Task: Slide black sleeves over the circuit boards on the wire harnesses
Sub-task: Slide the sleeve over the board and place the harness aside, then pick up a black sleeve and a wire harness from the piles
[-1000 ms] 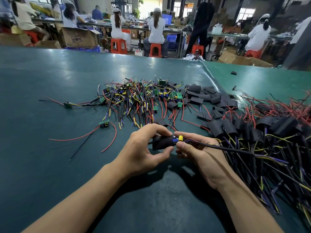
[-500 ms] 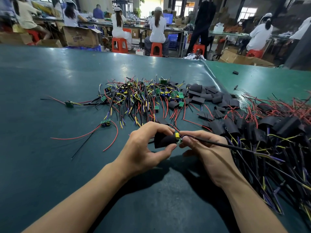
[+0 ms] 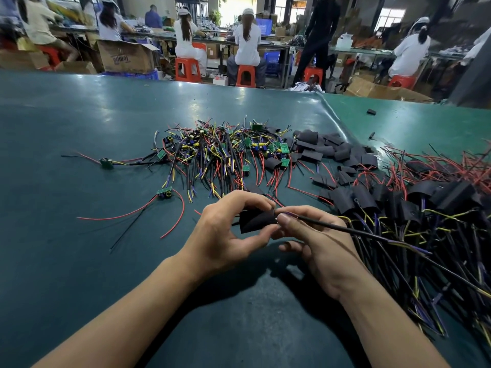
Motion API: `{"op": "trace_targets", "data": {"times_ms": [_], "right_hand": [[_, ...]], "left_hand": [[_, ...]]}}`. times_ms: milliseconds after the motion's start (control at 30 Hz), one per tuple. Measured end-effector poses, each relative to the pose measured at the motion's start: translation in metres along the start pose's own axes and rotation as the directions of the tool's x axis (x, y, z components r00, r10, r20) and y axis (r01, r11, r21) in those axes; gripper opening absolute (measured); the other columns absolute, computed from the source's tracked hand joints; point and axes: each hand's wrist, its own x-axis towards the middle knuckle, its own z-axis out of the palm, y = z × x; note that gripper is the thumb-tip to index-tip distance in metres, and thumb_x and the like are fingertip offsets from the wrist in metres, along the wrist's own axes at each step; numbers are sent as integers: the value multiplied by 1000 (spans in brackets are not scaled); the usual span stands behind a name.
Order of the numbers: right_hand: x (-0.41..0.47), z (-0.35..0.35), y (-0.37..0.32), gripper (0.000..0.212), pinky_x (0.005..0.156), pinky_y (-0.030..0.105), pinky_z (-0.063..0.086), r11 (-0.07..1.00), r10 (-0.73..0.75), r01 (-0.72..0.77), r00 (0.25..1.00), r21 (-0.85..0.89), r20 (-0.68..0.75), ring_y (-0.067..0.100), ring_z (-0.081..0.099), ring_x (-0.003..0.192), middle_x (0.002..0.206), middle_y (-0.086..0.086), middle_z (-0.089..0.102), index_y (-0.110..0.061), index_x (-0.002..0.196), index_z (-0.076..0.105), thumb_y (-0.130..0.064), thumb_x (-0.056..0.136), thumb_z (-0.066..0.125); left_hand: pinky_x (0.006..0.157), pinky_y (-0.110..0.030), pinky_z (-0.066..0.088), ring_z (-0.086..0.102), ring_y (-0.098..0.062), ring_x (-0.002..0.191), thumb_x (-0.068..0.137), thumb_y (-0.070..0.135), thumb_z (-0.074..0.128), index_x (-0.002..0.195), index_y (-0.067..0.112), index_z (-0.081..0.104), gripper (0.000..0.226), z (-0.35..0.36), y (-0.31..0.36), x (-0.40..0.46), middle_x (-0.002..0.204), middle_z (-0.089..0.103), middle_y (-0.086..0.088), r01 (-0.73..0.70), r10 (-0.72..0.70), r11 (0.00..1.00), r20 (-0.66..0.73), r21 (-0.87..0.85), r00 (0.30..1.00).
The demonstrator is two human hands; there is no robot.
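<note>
The left hand (image 3: 223, 232) is raised just above the green table (image 3: 79, 261), palm turned inward, forearm entering from the lower left. Its thumb and curled fingers pinch a black sleeve (image 3: 256, 220); the grip is narrow and closed on the sleeve. The right hand (image 3: 316, 245) meets it from the other side, forearm entering from the lower right. Thumb and forefinger pinch the black cable (image 3: 345, 229) of one wire harness at the sleeve's mouth; the remaining fingers curl loosely beneath. The circuit board is not visible at the grip; the sleeve covers that end of the harness. The cable trails away from the grip toward the sleeved harnesses (image 3: 398, 203). Beyond the grip lie the unsleeved harnesses (image 3: 218, 155) with green boards, and beside them loose sleeves (image 3: 332, 150).
</note>
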Motion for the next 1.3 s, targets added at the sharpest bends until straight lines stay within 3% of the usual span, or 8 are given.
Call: {"op": "trace_targets", "data": {"times_ms": [167,467,633,767,900,1000,1100,1300], "right_hand": [[2,-4,-2,16,49,24,51,999,-37,37,997,-5,-61,19,68,68,80,8,72,-13,82,78,-18,67,78],[-3,-5,-6,11,49,25,52,1000,0,1,1000,-9,28,20,70,67,78,11,73,-16,77,78,-18,66,75],[-2,-5,-4,30,50,31,52,993,75,-83,993,88,90,26,67,65,81,11,68,-12,106,63,-13,77,73],[-3,-1,0,17,43,27,48,983,22,-1,994,-185,109,18,55,54,66,8,61,-17,78,70,-33,77,76],[-3,0,-3,26,41,22,43,978,-110,106,994,-182,-11,14,54,50,62,6,62,-10,75,69,-35,77,70],[3,-7,-13,25,38,20,42,984,-175,175,940,-29,-291,13,54,45,63,4,64,-11,75,68,-33,86,65],[8,-24,-24,18,39,17,42,934,-118,278,835,225,-538,11,56,44,66,1,69,-17,88,61,-28,99,53],[6,-19,-20,27,39,16,41,945,-13,144,913,294,-408,11,56,44,64,1,67,-12,92,66,-32,100,49]], "left_hand": [[87,-31,54,67,-8,96,77,25,83,109,7,69,39,-9,-1,3,102,71,2,86,-91,989,43,119,995],[84,-33,57,70,-16,92,74,21,83,98,-1,74,34,-5,4,5,100,73,-7,-75,71,986,35,146,997],[87,-34,55,69,-17,98,75,14,85,101,-1,73,32,-5,0,5,106,72,-8,-103,102,983,17,155,995],[88,-36,54,67,-18,103,78,10,82,103,0,71,29,-5,-3,6,112,71,-7,-157,149,976,67,151,987],[94,-40,50,64,-25,109,79,14,82,109,-2,69,36,-6,-4,8,118,68,-9,-183,191,952,-9,243,982],[90,-40,50,64,-25,102,85,15,75,104,0,69,25,-8,-5,8,108,68,-7,-146,192,941,-127,306,973],[87,-42,50,63,-26,95,84,15,73,98,3,71,19,-5,-8,6,100,69,-5,-63,116,931,-128,361,985],[99,-40,44,56,-24,108,84,28,73,106,11,72,28,-5,-22,2,110,67,-1,182,-208,841,-7,509,978]]}}
